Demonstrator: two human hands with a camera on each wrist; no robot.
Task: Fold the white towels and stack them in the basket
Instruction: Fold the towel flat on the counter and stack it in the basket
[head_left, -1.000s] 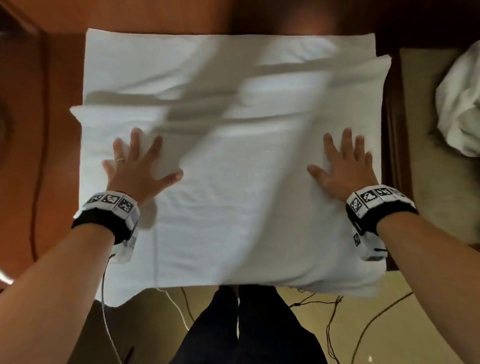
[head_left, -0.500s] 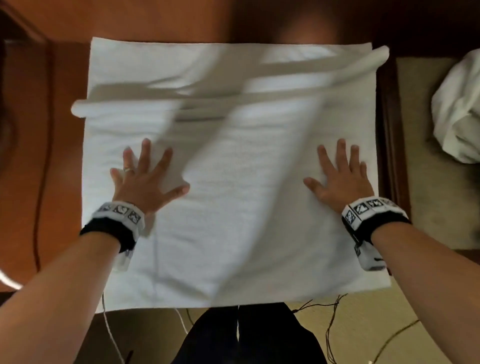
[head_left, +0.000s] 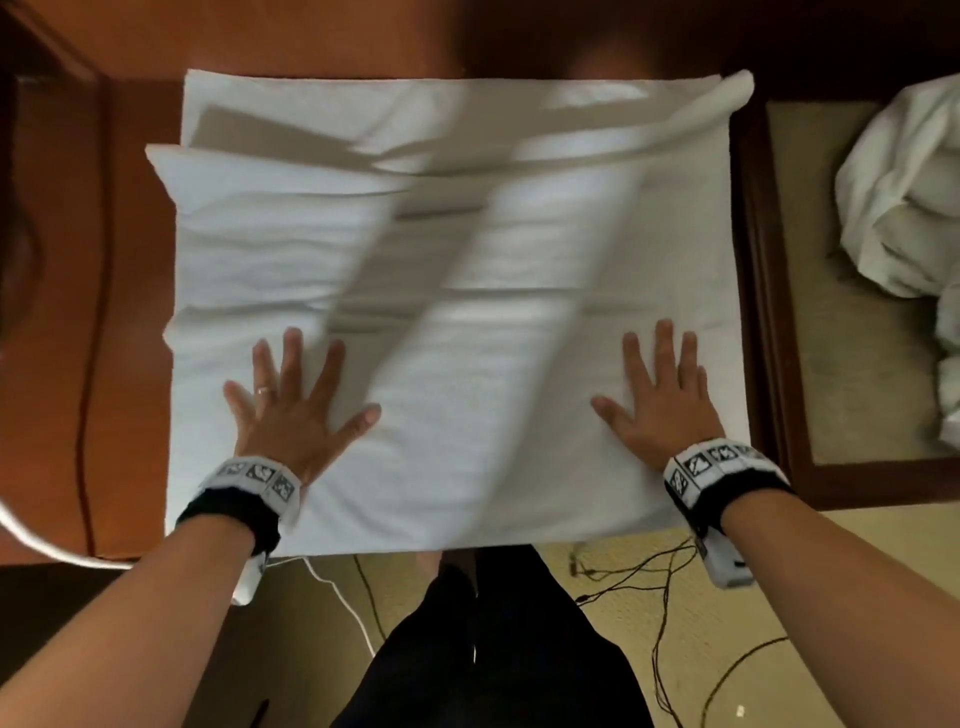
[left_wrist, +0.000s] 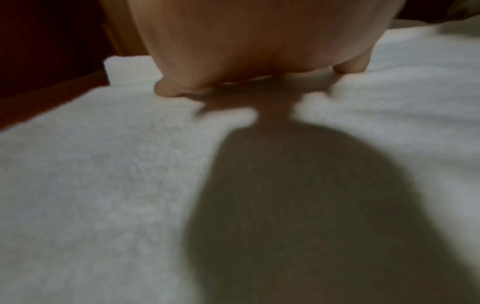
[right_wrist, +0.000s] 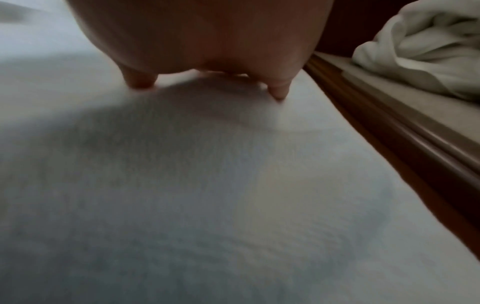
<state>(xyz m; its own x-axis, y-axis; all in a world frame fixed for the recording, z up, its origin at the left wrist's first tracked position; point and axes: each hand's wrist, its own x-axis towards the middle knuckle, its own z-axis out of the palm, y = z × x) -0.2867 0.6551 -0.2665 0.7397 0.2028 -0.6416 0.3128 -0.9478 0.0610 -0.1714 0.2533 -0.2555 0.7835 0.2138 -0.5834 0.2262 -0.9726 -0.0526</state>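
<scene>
Both hands lie flat with fingers spread and straight, so neither has a grip on anything: the left hand (head_left: 291, 410) presses palm-down on the near left part of the folded white towel (head_left: 452, 322), and the right hand (head_left: 657, 400) presses the near right part in the same way.

One white towel is spread over the wooden surface (head_left: 119, 312), folded so that its upper layer ends in a ridge short of the far edge, with the lower layer showing beyond it. Its near edge hangs just over the surface's front edge. A second white towel (head_left: 904, 208), crumpled and unfolded, lies well apart to the right on a tan-topped side table (head_left: 841, 389) with a dark wooden rim. That makes two towels in all; I cannot see a basket in any view.

Each wrist carries one black band, two in all, edged with white blocks bearing black-and-white square marker patterns (head_left: 701, 462); no readable writing or brand shows on them. A ring (head_left: 264, 389) sits on one finger of the left hand. Thin dark cables (head_left: 660, 613) trail on the floor near the person's dark trousers (head_left: 493, 649).

Only the head view shows both hands together and the fold ridge. The left wrist view shows just the palm's underside, fingertips (left_wrist: 166, 90) touching terry cloth, and a heavy shadow. The right wrist view adds the crumpled towel (right_wrist: 420, 45) beyond the table rim.
</scene>
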